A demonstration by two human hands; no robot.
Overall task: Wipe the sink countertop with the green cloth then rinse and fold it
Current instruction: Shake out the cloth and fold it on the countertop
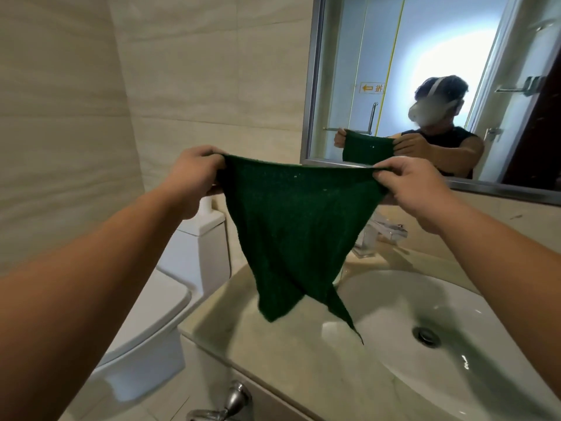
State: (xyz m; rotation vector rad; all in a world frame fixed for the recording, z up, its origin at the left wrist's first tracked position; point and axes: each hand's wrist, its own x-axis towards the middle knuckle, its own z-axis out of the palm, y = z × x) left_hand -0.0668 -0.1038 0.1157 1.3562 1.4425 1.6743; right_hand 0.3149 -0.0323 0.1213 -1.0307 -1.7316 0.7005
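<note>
The dark green cloth (296, 226) hangs spread in the air above the left part of the beige countertop (243, 338). My left hand (194, 174) pinches its upper left corner. My right hand (416, 189) pinches its upper right corner. The top edge is stretched between both hands, and the lower corners dangle, one over the rim of the white sink basin (394, 302). The drain (426, 335) sits in the basin's middle. A chrome faucet (379, 235) stands behind the basin, partly hidden by the cloth.
A white toilet (170, 293) with its tank stands left of the counter. A mirror (425, 71) on the wall reflects a person holding the cloth. A metal handle (230, 402) sticks out below the counter's front edge. Tiled walls rise at left.
</note>
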